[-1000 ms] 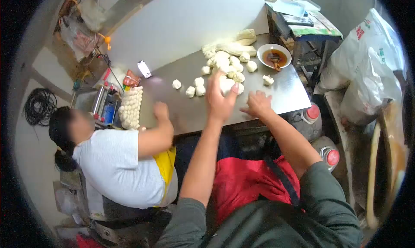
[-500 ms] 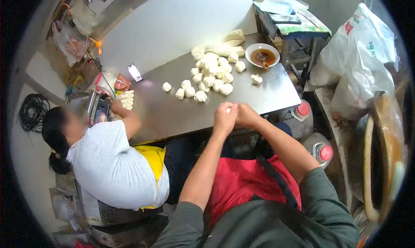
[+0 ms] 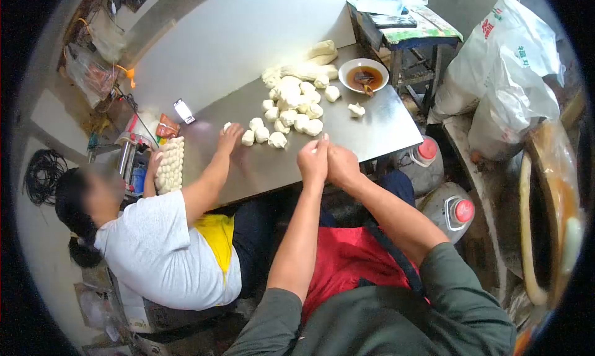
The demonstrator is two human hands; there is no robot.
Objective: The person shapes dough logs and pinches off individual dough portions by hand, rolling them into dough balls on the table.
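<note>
At the table edge (image 3: 260,191), left hand (image 3: 313,164) and right hand (image 3: 343,165) have met — fingers clenched.

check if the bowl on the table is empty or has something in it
Not empty: the bowl holds brown liquid, with its white rim showing all around and something dark sitting in the liquid.

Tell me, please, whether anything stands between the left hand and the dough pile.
Nothing visible stands between the left hand and the dough pile, only a strip of bare table. The right hand is against the left, and the co-worker's hand is off to the left side.
</note>
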